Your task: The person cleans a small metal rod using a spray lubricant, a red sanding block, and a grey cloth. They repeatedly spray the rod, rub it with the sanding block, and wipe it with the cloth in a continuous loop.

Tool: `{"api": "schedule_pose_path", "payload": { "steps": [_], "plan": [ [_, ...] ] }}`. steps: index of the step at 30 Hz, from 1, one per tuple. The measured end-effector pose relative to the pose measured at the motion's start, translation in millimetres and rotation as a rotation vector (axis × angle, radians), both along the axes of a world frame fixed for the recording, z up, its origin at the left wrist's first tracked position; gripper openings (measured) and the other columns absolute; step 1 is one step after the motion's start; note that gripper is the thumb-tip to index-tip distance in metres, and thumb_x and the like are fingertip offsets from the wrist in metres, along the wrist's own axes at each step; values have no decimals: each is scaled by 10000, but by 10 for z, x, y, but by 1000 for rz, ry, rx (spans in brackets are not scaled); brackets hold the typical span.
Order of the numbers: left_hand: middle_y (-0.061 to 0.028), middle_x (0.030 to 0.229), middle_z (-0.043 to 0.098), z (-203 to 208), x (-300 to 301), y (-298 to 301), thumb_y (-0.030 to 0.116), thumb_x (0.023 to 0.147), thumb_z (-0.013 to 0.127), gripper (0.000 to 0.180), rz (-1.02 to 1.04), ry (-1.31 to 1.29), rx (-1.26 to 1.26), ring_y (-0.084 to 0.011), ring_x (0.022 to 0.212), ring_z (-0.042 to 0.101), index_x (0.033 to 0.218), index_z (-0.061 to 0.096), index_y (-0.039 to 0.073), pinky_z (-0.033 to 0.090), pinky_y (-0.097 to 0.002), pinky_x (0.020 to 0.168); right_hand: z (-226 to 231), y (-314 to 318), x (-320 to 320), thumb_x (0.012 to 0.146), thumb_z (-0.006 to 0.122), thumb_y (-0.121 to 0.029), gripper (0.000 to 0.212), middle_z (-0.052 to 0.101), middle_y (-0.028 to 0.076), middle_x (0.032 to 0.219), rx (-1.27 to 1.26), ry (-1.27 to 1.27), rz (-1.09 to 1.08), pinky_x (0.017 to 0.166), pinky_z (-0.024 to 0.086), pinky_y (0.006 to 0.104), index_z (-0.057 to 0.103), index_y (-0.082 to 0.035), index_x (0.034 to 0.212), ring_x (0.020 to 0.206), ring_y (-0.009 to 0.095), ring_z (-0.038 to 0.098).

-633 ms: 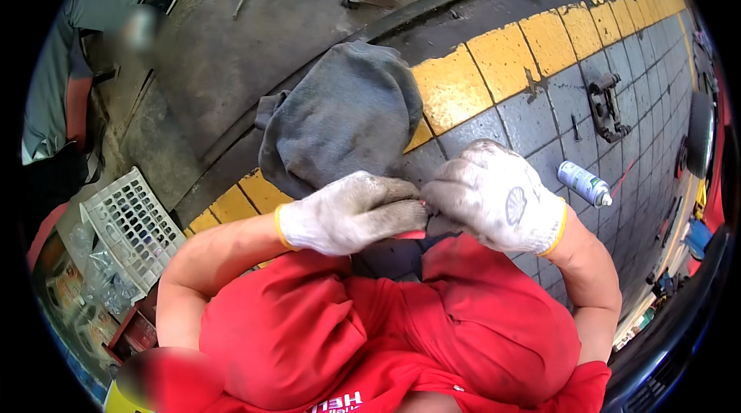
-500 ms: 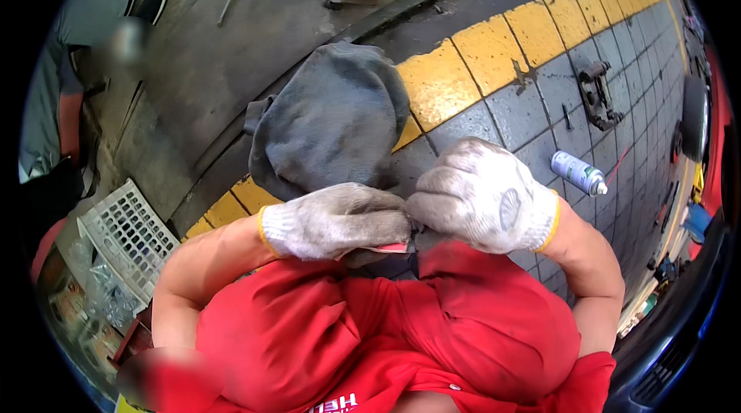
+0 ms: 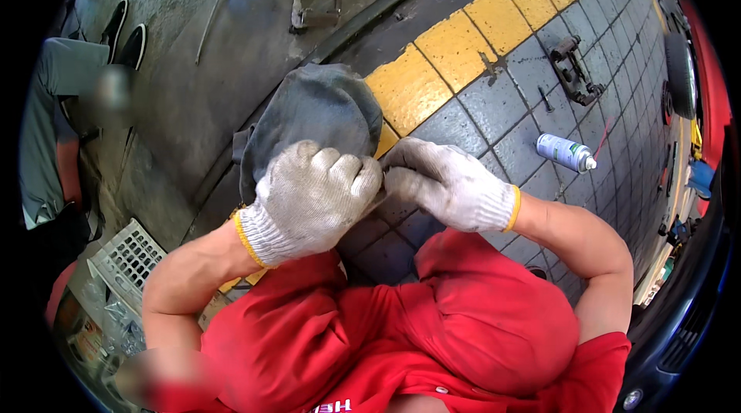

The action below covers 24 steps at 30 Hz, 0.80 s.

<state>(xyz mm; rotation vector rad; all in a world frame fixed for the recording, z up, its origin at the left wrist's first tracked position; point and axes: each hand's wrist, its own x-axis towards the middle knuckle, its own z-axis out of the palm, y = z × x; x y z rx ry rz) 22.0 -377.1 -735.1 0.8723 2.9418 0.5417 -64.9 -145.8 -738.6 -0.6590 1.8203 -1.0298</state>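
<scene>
Work at the fingertips: between the two hands, in front of the knees; whatever is there is too hidden to name.
Left hand (image 3: 312,195), knit glove, yellow cuff: back uppermost, fingers curled under; grasp cannot be told.
Right hand (image 3: 455,185), matching glove: thumb and forefinger brought together against the left's fingertips; grip likewise uncertain. Hands presumably meet here so that both can bear on one small spot, in sight.
Grey cloth (image 3: 320,108): draped in a rounded heap just beyond the left hand; contact cannot be judged.
Aerosol can (image 3: 559,150): on its side upon the tiles, right, probably kept within reach.
Caliper bracket (image 3: 570,77), apparently: beyond the can, slim dark pin (image 3: 546,99) nearby.
Perforated white crate (image 3: 127,258): far left.
</scene>
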Motion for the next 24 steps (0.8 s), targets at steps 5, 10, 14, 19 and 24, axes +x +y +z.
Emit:
{"api": "schedule_pose_path", "payload": {
  "steps": [5, 10, 14, 19, 24],
  "plan": [
    [-54, 723, 692, 390, -300, -122, 343, 831, 809, 313, -131, 127, -150, -231, 648, 697, 952, 730, 66, 511, -394, 634, 459, -98, -239, 1086, 605, -449, 425, 734, 203, 1120, 55, -223, -3, 945, 535, 454, 686, -65, 1250, 1111, 372, 703],
    [-122, 714, 647, 644, -553, -166, 209, 814, 813, 219, -244, -107, 138, -341, 618, 640, 917, 702, 50, 476, -459, 574, 519, 25, -318, 1063, 663, -405, 395, 729, 218, 1140, -106, 81, 119, 948, 545, 484, 675, -47, 1229, 1123, 429, 690],
    [-129, 740, 661, 361, -495, -37, 117, 824, 764, 126, -168, -460, 368, -347, 655, 666, 886, 675, 54, 498, -469, 603, 255, 240, -152, 985, 754, -404, 385, 701, 156, 1046, -374, 539, 92, 837, 558, 480, 681, -56, 1132, 986, 384, 693],
    [-190, 1022, 675, -213, 89, -339, 46, 859, 704, 250, -228, -627, 501, -401, 872, 649, 1105, 718, 2, 502, -525, 724, 464, 315, -93, 982, 673, -372, 175, 735, -7, 843, -603, 1151, 360, 662, 550, 406, 740, -229, 1057, 829, 228, 742],
    [-134, 982, 691, -601, 201, -535, 160, 938, 648, 250, -271, -488, 434, -287, 797, 638, 1122, 683, -5, 508, -428, 707, 283, 300, 101, 1002, 665, -456, 329, 770, 97, 1032, -431, 889, 353, 759, 584, 511, 735, -147, 1093, 952, 364, 743]
  ]
}}
